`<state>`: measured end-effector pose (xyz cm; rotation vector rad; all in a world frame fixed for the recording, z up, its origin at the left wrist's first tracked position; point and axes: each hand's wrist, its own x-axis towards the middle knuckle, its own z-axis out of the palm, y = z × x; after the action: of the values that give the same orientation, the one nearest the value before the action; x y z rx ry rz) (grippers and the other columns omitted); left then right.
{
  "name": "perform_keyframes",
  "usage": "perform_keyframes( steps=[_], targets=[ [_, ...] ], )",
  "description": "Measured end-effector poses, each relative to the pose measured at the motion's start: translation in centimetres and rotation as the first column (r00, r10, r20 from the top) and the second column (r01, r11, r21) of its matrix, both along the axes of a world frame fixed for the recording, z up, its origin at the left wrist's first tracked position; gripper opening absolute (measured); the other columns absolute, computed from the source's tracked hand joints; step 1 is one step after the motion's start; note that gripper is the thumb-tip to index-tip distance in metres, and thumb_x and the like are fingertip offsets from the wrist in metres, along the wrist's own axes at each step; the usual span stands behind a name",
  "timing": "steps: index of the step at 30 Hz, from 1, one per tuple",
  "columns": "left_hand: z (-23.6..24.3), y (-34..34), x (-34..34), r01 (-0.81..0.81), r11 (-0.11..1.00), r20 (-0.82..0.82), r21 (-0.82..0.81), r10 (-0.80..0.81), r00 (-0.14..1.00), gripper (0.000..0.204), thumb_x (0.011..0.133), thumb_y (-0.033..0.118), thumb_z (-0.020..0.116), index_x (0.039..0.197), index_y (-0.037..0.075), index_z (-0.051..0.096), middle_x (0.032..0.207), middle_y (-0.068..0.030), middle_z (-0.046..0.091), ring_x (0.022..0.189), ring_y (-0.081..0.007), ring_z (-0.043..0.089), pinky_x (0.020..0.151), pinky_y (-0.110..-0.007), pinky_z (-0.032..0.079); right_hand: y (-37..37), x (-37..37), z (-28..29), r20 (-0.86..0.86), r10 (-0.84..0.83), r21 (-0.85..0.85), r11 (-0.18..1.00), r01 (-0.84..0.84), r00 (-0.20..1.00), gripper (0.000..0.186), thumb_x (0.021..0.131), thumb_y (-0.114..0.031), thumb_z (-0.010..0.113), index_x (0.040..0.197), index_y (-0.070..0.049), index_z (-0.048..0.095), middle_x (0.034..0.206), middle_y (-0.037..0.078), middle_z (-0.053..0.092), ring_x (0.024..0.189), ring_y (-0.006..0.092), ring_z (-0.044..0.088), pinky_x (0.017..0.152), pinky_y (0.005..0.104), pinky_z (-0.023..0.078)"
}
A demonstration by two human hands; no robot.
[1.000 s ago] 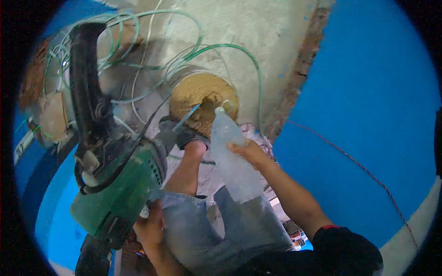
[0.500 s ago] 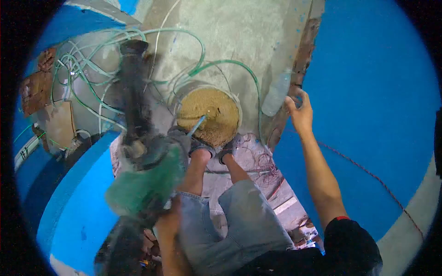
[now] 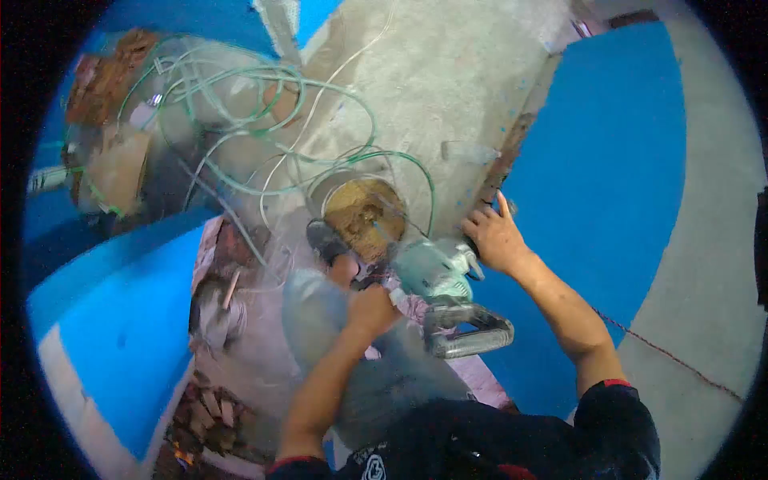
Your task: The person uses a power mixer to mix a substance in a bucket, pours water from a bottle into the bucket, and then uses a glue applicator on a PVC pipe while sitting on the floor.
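A green hand-held mixer drill (image 3: 432, 270) with a black loop handle leans over the bucket (image 3: 318, 194) of tan mortar (image 3: 364, 212). Its thin rod dips into the mortar and is blurred. My left hand (image 3: 374, 310) is closed at the drill's left side, on what looks like a side grip, mostly hidden. My right hand (image 3: 496, 240) is on the drill's other side, beside a dark grip. Its fingers are apart, one pointing up; whether the hand touches the grip is unclear. My feet in dark footwear (image 3: 324, 240) stand against the bucket.
Green hose (image 3: 372, 120) lies in loops at the far left. A clear plastic bottle (image 3: 468, 152) lies on the concrete (image 3: 448, 72) beyond the bucket. Blue surfaces (image 3: 592, 184) flank the work spot. A dark red rope (image 3: 680, 356) runs at right; broken rubble (image 3: 212, 412) lies near left.
The drill has swung from my left, where it was raised, to the right of the bucket. My right hand has come down and left toward it. The view has shifted.
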<state>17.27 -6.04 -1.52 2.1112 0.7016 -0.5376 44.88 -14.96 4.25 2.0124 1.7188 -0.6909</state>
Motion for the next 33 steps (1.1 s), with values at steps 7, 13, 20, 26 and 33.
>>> perform_keyframes(
  steps=[7,13,20,26,33],
  targets=[
    [-2.8,-3.2,-0.7,-0.001,0.990,-0.145,0.142,0.022,0.989,0.053,0.076,0.059,0.067,0.104,0.015,0.070,0.083,-0.0131,0.070,0.078,-0.0328,0.069,0.066,-0.045,0.053,-7.6,-1.4,-3.9,-0.353,-0.101,-0.089,0.993,0.074,0.930,0.051,0.072,-0.029,0.066,0.119,-0.012,0.057,0.105,0.014,0.064,0.090,0.0363,0.064,0.067,0.0502,0.051],
    [-1.9,-5.1,-1.7,0.015,0.999,-0.197,0.028,-0.009,0.980,0.036,0.077,0.037,0.065,0.094,0.006,0.072,0.089,-0.0153,0.072,0.083,-0.0333,0.070,0.074,-0.045,0.055,-7.7,-2.7,-3.8,-0.276,-0.004,-0.086,0.996,-0.020,0.961,0.040,0.072,-0.025,0.065,0.109,-0.012,0.061,0.103,0.012,0.066,0.086,0.0349,0.066,0.067,0.0477,0.052],
    [-0.5,-4.6,-2.2,0.065,0.997,-0.254,-0.034,-0.072,0.964,0.026,0.076,0.024,0.061,0.093,0.009,0.075,0.101,-0.0164,0.071,0.092,-0.0303,0.070,0.079,-0.042,0.055,-8.1,-4.6,-1.6,-0.239,-0.108,-0.046,0.994,0.100,0.965,0.034,0.072,-0.022,0.065,0.104,-0.010,0.063,0.098,0.013,0.068,0.089,0.0346,0.067,0.071,0.0478,0.053],
    [2.5,-5.9,-1.1,-0.025,1.000,-0.309,0.000,0.023,0.951,0.027,0.076,0.026,0.063,0.094,0.010,0.075,0.099,-0.0145,0.072,0.093,-0.0290,0.070,0.080,-0.041,0.055,-7.7,-2.2,-0.8,-0.149,0.041,-0.078,0.996,-0.053,0.988,0.037,0.066,-0.018,0.065,0.102,-0.011,0.064,0.087,0.014,0.069,0.083,0.0333,0.068,0.067,0.0464,0.053],
    [2.7,-4.9,-1.0,-0.011,1.000,-0.303,0.028,0.018,0.953,0.028,0.078,0.027,0.063,0.096,0.009,0.074,0.101,-0.0133,0.072,0.095,-0.0284,0.070,0.080,-0.041,0.055,-6.4,-1.9,-1.3,-0.122,0.081,-0.112,0.989,-0.094,0.989,0.034,0.068,-0.023,0.065,0.100,-0.012,0.064,0.096,0.012,0.066,0.091,0.0333,0.065,0.071,0.0473,0.052]
  ],
)
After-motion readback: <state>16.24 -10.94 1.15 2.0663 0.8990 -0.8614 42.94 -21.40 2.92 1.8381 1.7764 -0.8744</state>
